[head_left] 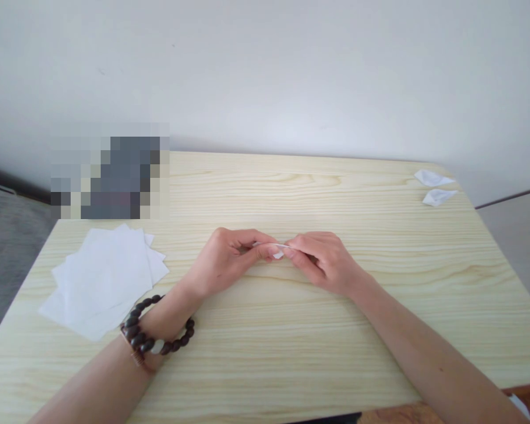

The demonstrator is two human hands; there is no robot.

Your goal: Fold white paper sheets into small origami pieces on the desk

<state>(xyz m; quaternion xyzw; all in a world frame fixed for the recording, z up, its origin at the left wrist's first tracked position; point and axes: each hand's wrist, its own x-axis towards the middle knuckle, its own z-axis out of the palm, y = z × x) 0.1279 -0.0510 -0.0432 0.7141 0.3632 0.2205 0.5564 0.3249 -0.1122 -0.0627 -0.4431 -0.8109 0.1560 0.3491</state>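
Observation:
Over the middle of the table, my left hand [229, 259] and my right hand [327, 259] meet around a small folded piece of white paper [278, 255]. Both hands pinch it between thumb and fingers, one at each end. The paper is seen nearly edge-on as a thin strip with a little flap below it, and most of it is hidden by the fingers. To the left lies a loose, fanned stack of white paper sheets [108, 277]. Two folded white paper pieces [433, 178] with pointed ends rest at the far right corner.
The light wood-grain table [256, 347] reaches back to a pale wall [291, 76]. A dark, pixelated object [123, 176] stands at the back left. A dark bead bracelet [159, 346] hangs around my left wrist.

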